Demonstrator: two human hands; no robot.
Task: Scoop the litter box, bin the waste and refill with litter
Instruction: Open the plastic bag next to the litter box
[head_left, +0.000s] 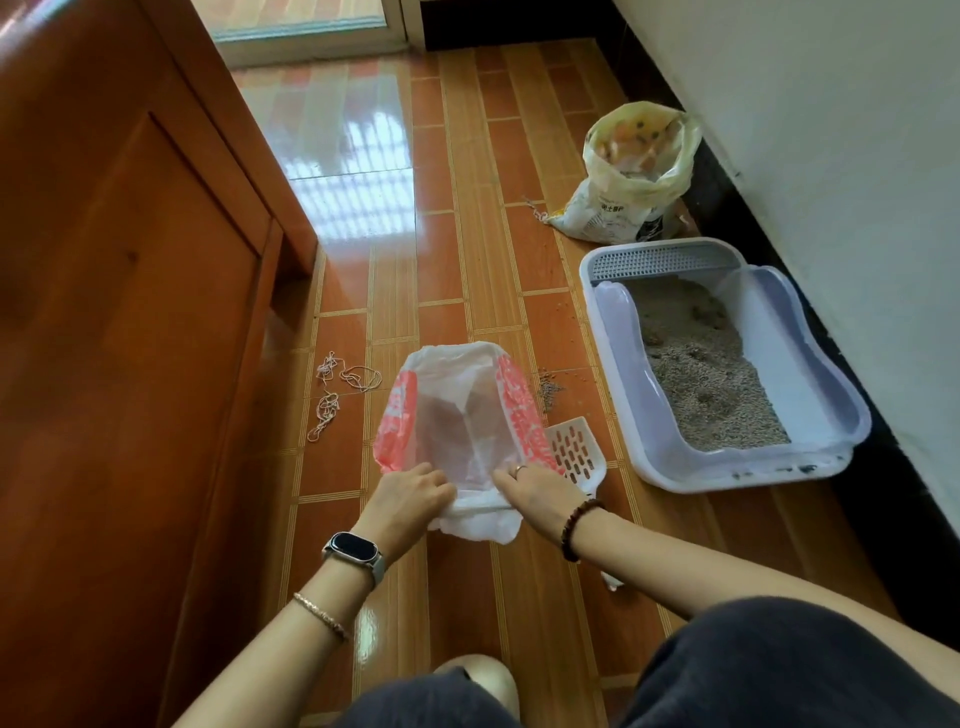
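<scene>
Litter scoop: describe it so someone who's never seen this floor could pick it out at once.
Find the pale litter box lying along the white wall. Just to its left lies a red-and-white plastic bag, and the scoop pokes out from under the bag's right edge. Unlike the soft bag, it is a rigid white paddle with rows of oval slots.

Floor (467, 260): glossy tile w/ wood-look print, v. reflective. Cabinet (130, 312): varnished wood, semi-gloss. Bag (457, 410): thin crinkly plastic, translucent. Scoop (576, 452) & litter box (613, 364): smooth hard plastic. Litter (711, 374): grey, grainy, matt. Litter sack (623, 197): crumpled plastic. Wall (857, 156): matt.
</scene>
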